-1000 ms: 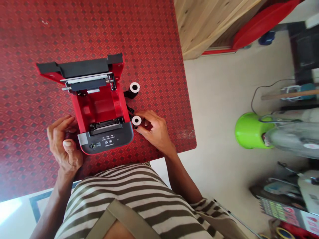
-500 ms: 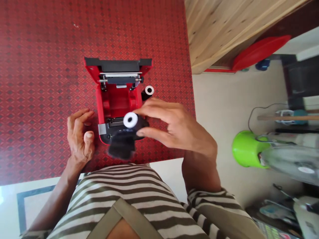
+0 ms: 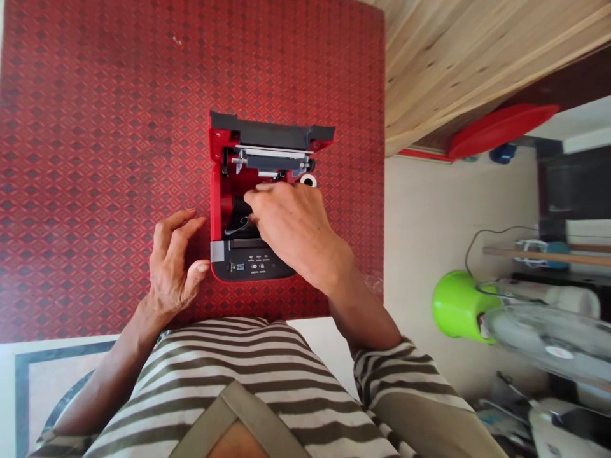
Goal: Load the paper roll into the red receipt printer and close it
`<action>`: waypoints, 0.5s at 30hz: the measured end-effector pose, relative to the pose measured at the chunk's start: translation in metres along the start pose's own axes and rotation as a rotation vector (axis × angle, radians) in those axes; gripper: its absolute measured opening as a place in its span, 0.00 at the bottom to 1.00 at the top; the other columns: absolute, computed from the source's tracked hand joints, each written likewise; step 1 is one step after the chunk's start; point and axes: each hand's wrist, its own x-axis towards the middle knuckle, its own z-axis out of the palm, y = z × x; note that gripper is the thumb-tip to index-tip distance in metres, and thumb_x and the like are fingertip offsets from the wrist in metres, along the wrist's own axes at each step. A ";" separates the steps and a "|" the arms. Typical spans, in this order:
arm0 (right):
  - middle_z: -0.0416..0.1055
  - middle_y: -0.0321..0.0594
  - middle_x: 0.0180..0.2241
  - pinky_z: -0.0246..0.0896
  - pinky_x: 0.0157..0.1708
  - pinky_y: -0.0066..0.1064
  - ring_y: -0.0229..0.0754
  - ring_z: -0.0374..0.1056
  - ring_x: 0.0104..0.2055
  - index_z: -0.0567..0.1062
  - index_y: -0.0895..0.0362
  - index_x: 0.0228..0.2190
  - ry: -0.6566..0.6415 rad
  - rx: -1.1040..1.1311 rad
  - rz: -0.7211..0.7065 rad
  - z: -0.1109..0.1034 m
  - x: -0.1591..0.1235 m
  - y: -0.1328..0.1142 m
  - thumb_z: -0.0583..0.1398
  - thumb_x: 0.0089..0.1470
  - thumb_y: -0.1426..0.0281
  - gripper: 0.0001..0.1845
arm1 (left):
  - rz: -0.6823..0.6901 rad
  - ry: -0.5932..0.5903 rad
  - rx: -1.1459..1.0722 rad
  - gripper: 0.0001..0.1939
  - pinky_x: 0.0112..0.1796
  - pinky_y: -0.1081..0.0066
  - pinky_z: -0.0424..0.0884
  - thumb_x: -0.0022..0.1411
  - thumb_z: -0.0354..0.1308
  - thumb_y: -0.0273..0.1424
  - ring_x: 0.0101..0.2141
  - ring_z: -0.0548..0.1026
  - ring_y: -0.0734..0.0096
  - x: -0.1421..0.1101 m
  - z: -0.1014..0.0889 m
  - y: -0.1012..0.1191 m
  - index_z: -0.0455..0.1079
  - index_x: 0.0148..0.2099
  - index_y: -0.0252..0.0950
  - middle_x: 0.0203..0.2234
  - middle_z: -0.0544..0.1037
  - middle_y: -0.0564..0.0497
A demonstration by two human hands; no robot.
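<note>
A red and black label printer (image 3: 220,207) stands on the table with its lid (image 3: 274,135) raised. My right hand (image 3: 300,226) reaches into its bay, fingers closed around a black ribbon roll (image 3: 237,207) that is mostly covered by the hand. The roll's loose end (image 3: 241,226) curls near the front of the bay. My left hand (image 3: 175,261) rests on the table just left of the printer, fingers apart and holding nothing. A second roll (image 3: 309,180) with a white core end shows past my right hand, beside the printer.
The printer sits on a red patterned table (image 3: 105,159). To the right, beyond the table's edge, are a wooden panel (image 3: 458,70), a red rounded object (image 3: 501,130), a green bucket (image 3: 453,305) and a fan (image 3: 548,337) on the floor side.
My right hand has picked up the nearer black roll from beside the printer and carried it left into the bay. My left hand stays beside the printer. The view has shifted.
</note>
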 end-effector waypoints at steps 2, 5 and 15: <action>0.82 0.48 0.35 0.63 0.35 0.36 0.47 0.76 0.36 0.84 0.58 0.39 0.030 0.010 -0.021 0.004 0.005 0.003 0.58 0.68 0.79 0.14 | -0.001 -0.012 0.005 0.36 0.58 0.47 0.77 0.76 0.40 0.58 0.59 0.74 0.48 0.000 0.000 0.000 0.67 0.68 0.39 0.59 0.74 0.36; 0.81 0.47 0.33 0.64 0.36 0.38 0.48 0.76 0.35 0.84 0.58 0.37 0.063 0.030 -0.028 0.008 0.010 0.005 0.59 0.67 0.79 0.13 | -0.003 -0.024 0.017 0.36 0.58 0.48 0.77 0.77 0.39 0.57 0.59 0.74 0.49 0.001 0.001 -0.001 0.67 0.68 0.38 0.60 0.74 0.37; 0.80 0.46 0.50 0.72 0.49 0.38 0.44 0.77 0.47 0.77 0.59 0.58 0.149 0.273 -0.251 0.002 -0.028 0.018 0.52 0.67 0.85 0.25 | -0.057 0.023 -0.020 0.35 0.58 0.49 0.74 0.78 0.36 0.55 0.58 0.74 0.54 0.003 -0.010 -0.002 0.71 0.64 0.36 0.59 0.76 0.40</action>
